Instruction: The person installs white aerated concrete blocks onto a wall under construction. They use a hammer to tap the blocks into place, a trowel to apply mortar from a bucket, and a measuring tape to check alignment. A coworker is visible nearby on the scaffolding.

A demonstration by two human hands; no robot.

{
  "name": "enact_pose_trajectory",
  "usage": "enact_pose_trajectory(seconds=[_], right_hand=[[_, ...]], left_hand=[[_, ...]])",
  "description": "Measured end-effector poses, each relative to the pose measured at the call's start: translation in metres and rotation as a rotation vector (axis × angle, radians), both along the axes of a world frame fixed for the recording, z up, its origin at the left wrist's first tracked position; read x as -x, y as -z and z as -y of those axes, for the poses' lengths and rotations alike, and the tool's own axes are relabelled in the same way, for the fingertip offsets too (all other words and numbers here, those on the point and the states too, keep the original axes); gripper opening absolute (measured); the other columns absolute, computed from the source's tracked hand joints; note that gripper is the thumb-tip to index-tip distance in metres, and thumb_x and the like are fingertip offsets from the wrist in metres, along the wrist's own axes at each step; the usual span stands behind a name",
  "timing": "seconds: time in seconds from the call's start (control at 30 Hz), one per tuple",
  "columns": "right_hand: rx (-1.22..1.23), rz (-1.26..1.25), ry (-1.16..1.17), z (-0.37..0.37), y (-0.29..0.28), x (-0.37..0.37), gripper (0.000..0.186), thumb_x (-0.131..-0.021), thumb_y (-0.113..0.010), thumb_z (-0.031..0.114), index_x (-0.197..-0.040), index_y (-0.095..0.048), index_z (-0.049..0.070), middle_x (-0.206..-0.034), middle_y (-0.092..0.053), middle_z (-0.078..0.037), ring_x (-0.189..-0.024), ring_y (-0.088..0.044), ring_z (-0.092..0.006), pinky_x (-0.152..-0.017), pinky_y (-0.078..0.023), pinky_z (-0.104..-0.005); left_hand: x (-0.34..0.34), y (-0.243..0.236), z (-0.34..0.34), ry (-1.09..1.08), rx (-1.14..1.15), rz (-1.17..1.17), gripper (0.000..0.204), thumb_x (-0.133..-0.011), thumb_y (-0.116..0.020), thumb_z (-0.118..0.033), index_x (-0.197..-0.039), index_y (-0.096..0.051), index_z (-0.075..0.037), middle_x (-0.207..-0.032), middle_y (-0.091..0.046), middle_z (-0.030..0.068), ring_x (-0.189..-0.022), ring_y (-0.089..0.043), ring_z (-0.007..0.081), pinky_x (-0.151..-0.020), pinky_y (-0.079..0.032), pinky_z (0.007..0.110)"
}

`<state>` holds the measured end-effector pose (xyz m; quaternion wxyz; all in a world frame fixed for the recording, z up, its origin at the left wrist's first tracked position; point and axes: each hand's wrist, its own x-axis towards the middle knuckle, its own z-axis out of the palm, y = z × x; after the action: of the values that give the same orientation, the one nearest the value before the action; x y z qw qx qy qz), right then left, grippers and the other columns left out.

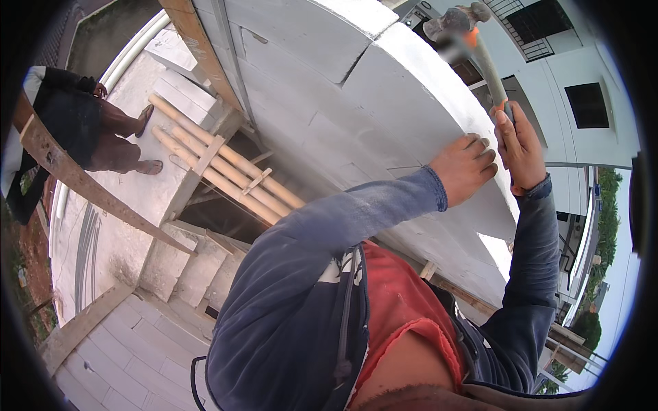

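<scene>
1. Gripping the hammer [489,68] near the lower end of its handle, the right hand [522,145] is wrapping its fingers closely around it, leaving most of the handle bare.
2. The hammer is standing out past that fist, in the upper right of the view, with its head [458,21] lying up and somewhat left of the grip.
3. Its long axis is running along the handle from fist to head, slanting up and left across the view; the head itself is lying crosswise on the end.
4. The left hand [465,171] is sitting just beside the right one, lower and to its left, apart from the handle. It is curling its fingers at the upper edge of the block wall [411,103]; I cannot tell whether they are holding anything.
5. In my judgement, the relation that counts is between head and wall edge: the right hand is the one governing it, and the head is pointing away from the left hand's knuckles. In this view the head is showing against the pale building [586,144] beyond; its height over the wall is not possible to tell.
</scene>
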<state>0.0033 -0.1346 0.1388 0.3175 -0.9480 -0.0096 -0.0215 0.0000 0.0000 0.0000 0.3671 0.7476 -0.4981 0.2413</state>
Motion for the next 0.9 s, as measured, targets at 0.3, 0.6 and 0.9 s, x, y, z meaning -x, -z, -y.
enact_pose_trajectory(seconds=[0.3,0.6,0.9], right_hand=[[0.0,-0.015,0.022,-0.043,-0.005,0.001,0.038,-0.116,-0.053,0.03,-0.147,-0.053,0.008,-0.073,-0.048,0.003,-0.064,-0.041,-0.0062,-0.058,-0.034,-0.0247],[0.203,0.055,-0.034,-0.07,-0.011,-0.002,0.049,-0.116,-0.05,0.032,-0.162,-0.045,0.017,-0.075,-0.055,-0.001,-0.066,-0.049,-0.01,-0.063,-0.043,-0.0286],[0.154,0.18,-0.024,-0.05,0.01,0.018,0.046,-0.117,-0.047,0.028,-0.162,-0.045,0.017,-0.103,-0.069,-0.014,-0.075,-0.058,-0.0139,-0.076,-0.052,-0.0328]], left_hand=[[0.003,0.013,-0.003,-0.025,0.111,0.026,0.03,-0.095,-0.064,-0.021,-0.12,-0.074,-0.008,-0.126,-0.071,0.0122,-0.132,-0.06,0.0319,-0.119,-0.041,0.05],[0.003,0.02,0.001,-0.034,0.069,0.04,0.05,-0.087,-0.077,-0.025,-0.134,-0.065,-0.01,-0.136,-0.063,0.0115,-0.138,-0.053,0.0341,-0.122,-0.037,0.051],[0.006,0.012,-0.003,-0.027,-0.092,0.013,0.052,-0.087,-0.079,-0.034,-0.133,-0.068,-0.013,-0.138,-0.064,0.0097,-0.138,-0.051,0.0338,-0.124,-0.033,0.053]])
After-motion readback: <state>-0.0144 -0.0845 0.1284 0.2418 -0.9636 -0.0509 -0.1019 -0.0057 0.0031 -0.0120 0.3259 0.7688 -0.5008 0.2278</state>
